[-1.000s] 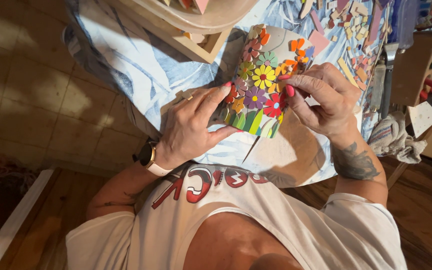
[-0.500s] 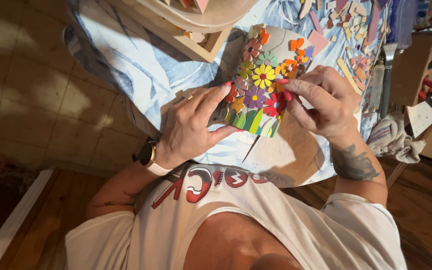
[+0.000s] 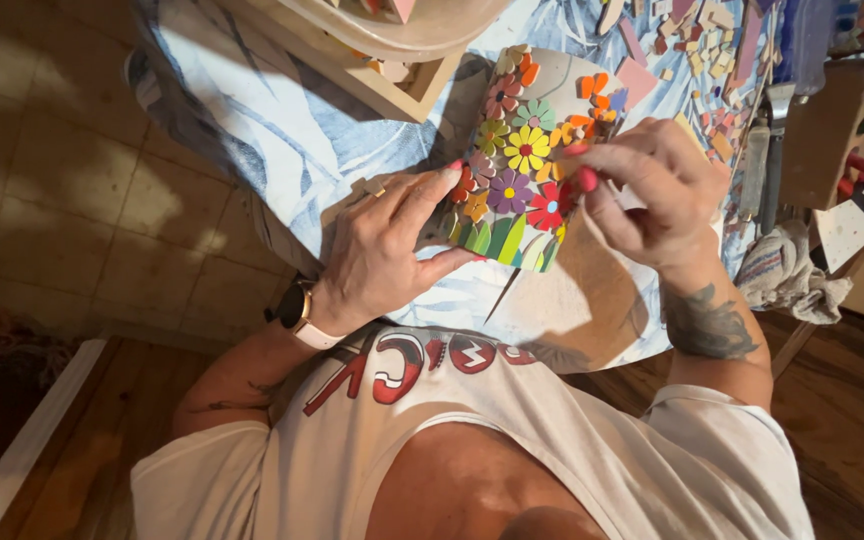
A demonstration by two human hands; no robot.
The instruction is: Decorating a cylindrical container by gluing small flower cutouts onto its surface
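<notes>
pot: I see the mosaic pot [image 3: 527, 160] lying on its side on the table [image 3: 282, 130].
left hand [image 3: 387, 250]: clasps pot's base end.
right hand [image 3: 652, 195]: fingertips pinched at red flower; contents unclear.
done: flowers, green leaves cover near side.
left: bare clay toward far rim.

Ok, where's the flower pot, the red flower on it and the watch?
Flower pot [image 3: 527, 150], head view: on its tiled side, at the yellow flower.
Red flower [image 3: 549, 207], head view: on its middle, by the right hand's fingertips.
Watch [image 3: 292, 305], head view: on its dark face, left wrist.
</notes>
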